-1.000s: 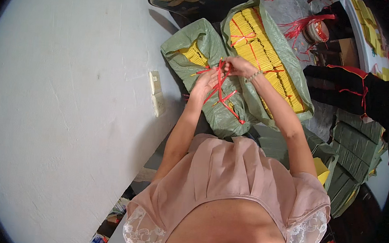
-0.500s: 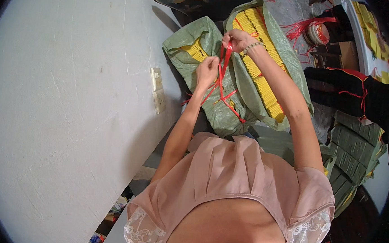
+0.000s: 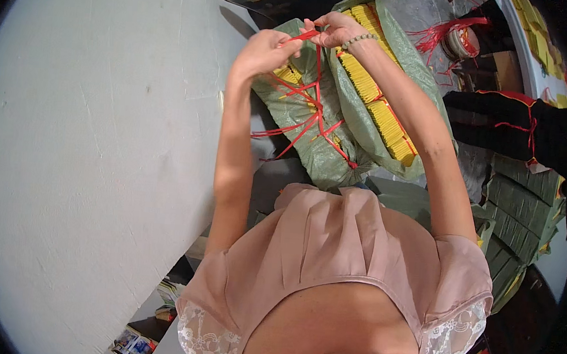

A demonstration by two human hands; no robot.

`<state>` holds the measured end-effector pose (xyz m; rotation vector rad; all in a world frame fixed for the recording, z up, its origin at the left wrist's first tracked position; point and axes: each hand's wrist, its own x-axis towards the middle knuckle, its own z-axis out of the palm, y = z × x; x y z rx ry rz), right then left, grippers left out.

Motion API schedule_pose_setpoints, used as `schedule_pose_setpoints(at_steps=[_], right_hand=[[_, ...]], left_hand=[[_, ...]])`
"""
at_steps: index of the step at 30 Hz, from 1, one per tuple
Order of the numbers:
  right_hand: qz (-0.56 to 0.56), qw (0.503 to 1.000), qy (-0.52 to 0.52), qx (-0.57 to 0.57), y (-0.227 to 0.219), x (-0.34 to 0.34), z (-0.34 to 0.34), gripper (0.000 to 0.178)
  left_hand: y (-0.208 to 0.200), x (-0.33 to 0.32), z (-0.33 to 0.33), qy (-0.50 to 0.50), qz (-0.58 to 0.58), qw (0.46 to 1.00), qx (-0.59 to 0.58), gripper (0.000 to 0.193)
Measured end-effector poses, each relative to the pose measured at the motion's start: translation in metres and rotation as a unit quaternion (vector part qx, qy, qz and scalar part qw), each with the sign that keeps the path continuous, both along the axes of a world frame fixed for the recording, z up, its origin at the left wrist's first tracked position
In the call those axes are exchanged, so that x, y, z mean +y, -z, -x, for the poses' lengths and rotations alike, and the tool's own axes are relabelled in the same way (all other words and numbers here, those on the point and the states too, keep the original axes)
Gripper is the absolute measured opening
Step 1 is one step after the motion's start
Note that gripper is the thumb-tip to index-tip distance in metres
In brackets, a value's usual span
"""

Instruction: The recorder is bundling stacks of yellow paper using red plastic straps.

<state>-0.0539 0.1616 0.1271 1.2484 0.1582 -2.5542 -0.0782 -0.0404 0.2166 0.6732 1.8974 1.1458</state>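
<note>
Both my hands are raised over the far end of a green woven sack (image 3: pixel 297 115), holding a red plastic strap (image 3: pixel 305 35) stretched between them. My left hand (image 3: pixel 264 52) pinches one end of it, closed. My right hand (image 3: pixel 336 29), with a beaded bracelet at the wrist, grips the other part with bent fingers. More red strap (image 3: pixel 319 104) runs down along the sack and is knotted across its opening. Yellow stacked bundles (image 3: pixel 289 75) show through the gap. Loose strap ends trail off to the left.
Right beside it lies a second green sack (image 3: pixel 426 105), open, packed with rows of yellow bundles (image 3: pixel 384 102). A white wall (image 3: pixel 102 131) closes the left side. Farther right are a tub (image 3: pixel 462 43) with red straps, a person in dark clothes (image 3: pixel 504 126), and more green sacks (image 3: pixel 522 200).
My left hand has moved up and leftward, and my right hand has risen slightly to the left. The strap now stretches between them, and loose ends spread out on the left.
</note>
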Motion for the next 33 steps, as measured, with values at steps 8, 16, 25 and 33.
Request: schedule_pose_setpoints(at_steps=[8,16,25,33], right_hand=[[0.061,0.991,0.115,-0.026,-0.035,-0.018,-0.008,0.021],[0.116,0.977,0.147,0.098,-0.035,0.007,0.032,0.007],[-0.295,0.91,-0.1,0.274,-0.088,0.024,0.017,0.012],[-0.648,0.631,-0.26,0.34,-0.169,0.008,-0.009,0.016]], left_hand=[[-0.108,-0.002,0.02,0.108,0.226,0.938,0.239,0.031],[-0.239,-0.002,0.0,0.115,0.228,0.862,0.438,0.023],[-0.223,-0.004,-0.073,-0.204,0.037,0.525,0.825,0.021],[0.044,-0.026,-0.193,-0.125,-0.027,0.704,0.698,0.047]])
